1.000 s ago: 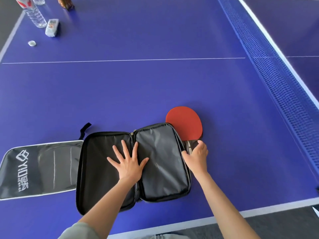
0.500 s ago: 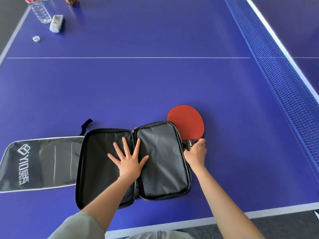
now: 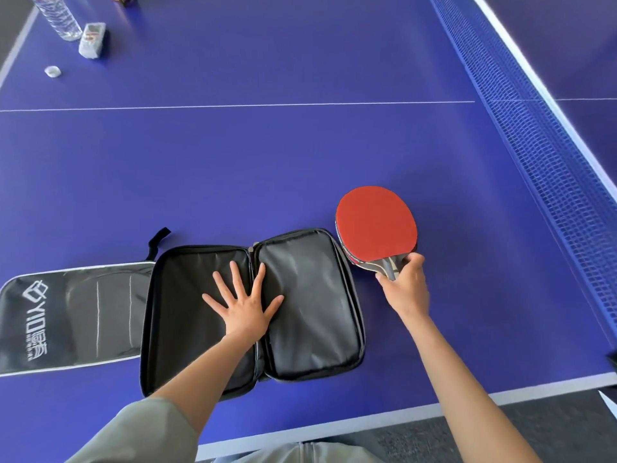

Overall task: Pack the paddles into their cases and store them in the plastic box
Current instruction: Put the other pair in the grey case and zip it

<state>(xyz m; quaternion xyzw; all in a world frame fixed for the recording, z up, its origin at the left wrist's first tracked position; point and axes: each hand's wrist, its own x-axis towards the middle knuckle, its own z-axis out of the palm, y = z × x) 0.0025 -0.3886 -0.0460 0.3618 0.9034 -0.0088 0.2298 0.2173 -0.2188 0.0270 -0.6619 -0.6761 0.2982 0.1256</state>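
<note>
A black zip case (image 3: 310, 305) lies spread open on the blue table, its two halves side by side. My left hand (image 3: 242, 304) rests flat with fingers apart over the case's middle hinge. A red-faced paddle (image 3: 375, 223) is just right of the case's top corner; a second paddle edge seems to show beneath it. My right hand (image 3: 405, 284) is closed around the paddle's handle. A second case (image 3: 66, 315), black with a white logo and a grey rim, lies shut at the left. No plastic box is in view.
The net (image 3: 541, 155) runs along the right side. A water bottle (image 3: 61, 20), a small wrapped packet (image 3: 91, 40) and a white cap (image 3: 52, 71) sit at the far left. The table's white front edge (image 3: 334, 426) lies close to my body.
My right hand has closed on the paddle's handle and drawn the paddle a little to the right, away from the case's edge. The left hand stays flat on the case.
</note>
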